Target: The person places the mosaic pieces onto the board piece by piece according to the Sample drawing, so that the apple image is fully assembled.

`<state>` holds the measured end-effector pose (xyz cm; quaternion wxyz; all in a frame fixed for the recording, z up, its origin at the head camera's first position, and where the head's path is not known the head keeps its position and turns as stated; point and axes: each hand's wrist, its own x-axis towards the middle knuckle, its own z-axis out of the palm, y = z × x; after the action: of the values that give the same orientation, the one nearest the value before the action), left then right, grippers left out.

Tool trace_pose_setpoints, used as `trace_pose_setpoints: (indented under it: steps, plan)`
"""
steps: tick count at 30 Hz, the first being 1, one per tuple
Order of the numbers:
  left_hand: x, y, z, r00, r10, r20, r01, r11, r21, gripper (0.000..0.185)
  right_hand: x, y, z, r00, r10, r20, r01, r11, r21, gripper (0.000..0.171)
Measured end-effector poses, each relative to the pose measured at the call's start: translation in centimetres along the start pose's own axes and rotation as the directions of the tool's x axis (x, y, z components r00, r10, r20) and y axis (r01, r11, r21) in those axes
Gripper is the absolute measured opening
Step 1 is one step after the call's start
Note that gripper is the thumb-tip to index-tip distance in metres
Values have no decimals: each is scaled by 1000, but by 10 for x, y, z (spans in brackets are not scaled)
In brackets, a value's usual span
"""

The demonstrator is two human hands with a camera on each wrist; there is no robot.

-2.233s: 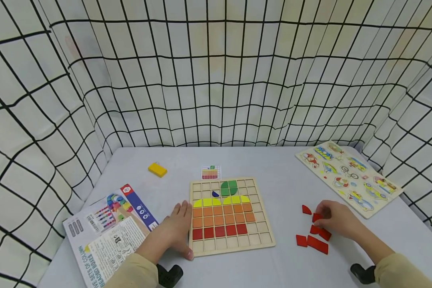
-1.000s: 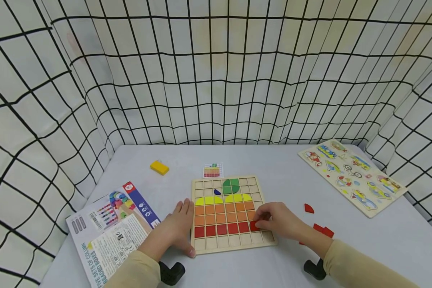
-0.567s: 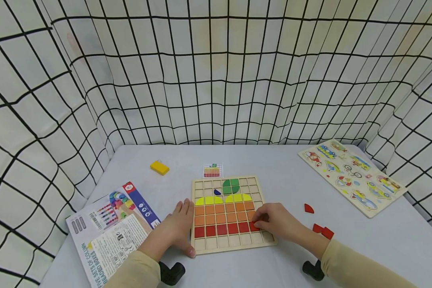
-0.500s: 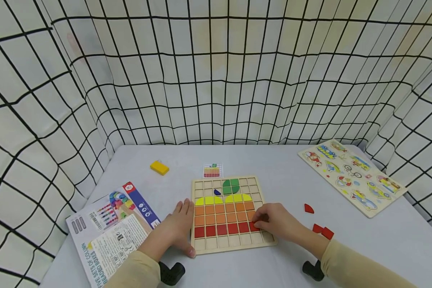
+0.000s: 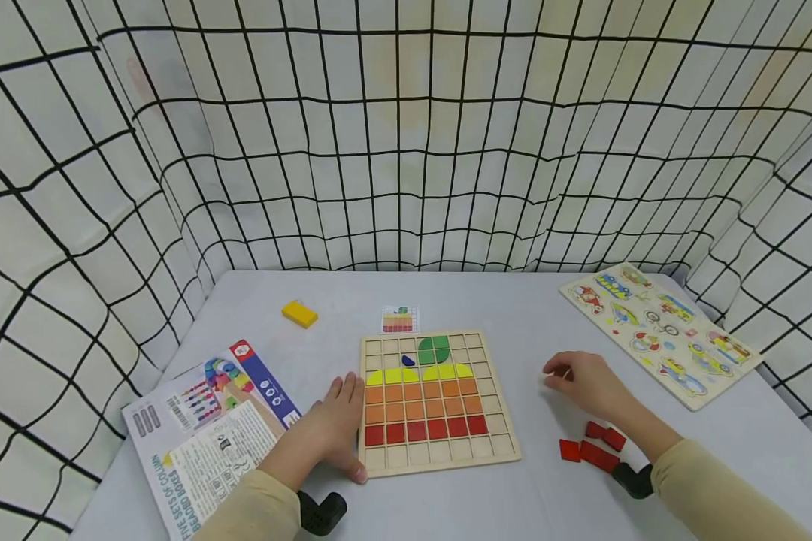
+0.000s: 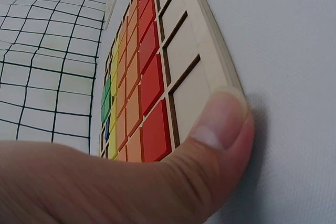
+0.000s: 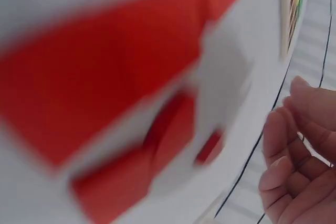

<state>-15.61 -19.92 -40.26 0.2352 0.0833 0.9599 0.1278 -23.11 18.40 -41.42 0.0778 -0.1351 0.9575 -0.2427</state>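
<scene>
Since the earlier frame, the right hand [image 5: 585, 381] has left the wooden grid board [image 5: 501, 402] and hovers over the counter [image 5: 514, 315] beyond the loose red tiles [image 5: 592, 447], fingers loosely curled and holding nothing. Pressing flat, fingers straight, the left hand [image 5: 334, 428] steadies the board's left edge near the counter's front.

The right hand [image 5: 585, 383] has left the wooden grid board [image 5: 438, 458], a sixth red tile [image 5: 477, 425] now seated in its red row.

Board [image 5: 440, 467]: pale matt wood. Tiles [image 5: 419, 431]: smooth painted wood, slight sheen. Booklet [image 5: 203, 436]: glossy printed paper. Tabletop [image 5: 501, 308]: matt grey.
</scene>
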Motion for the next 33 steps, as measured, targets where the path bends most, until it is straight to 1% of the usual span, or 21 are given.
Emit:
trace_pose_setpoints:
  steps: [2,4,7,11,16,24,26,28,31,33]
  plan:
    - [0,0,0,1000,-1,0,1,1000,-3,127,-1,18,-8,998,63,19,-63,997,-34,21]
    - [0,0,-1,1000,-3,4,3,1000,-6,127,-3,31,-14,992,113,53,-110,993,-51,28]
    - [0,0,-1,1000,-4,5,4,1000,2,128,-4,40,-14,985,149,91,-143,987,-67,37]
    - [1,0,-1,1000,-2,1,2,1000,18,129,-4,40,-12,984,147,104,-140,988,-67,36]
    - [1,0,-1,1000,-2,-1,2,1000,20,129,-5,35,-13,983,132,125,-126,991,-52,27]
    - [1,0,-1,1000,1,-3,-1,1000,30,129,-6,33,-21,988,85,131,-75,994,-78,13]
    - [0,0,-1,1000,1,-6,-1,999,34,129,-7,33,-22,990,71,124,-63,996,-65,13]
    - [0,0,-1,1000,2,-8,-1,999,33,129,-8,34,-22,992,58,111,-55,998,-29,14]
    - [0,0,-1,1000,5,-11,-5,1000,29,130,-8,30,-21,995,25,101,-33,996,77,18]
    - [-1,-1,-1,1000,7,-12,-6,1000,24,129,-7,23,-20,994,2,108,-21,985,174,21]
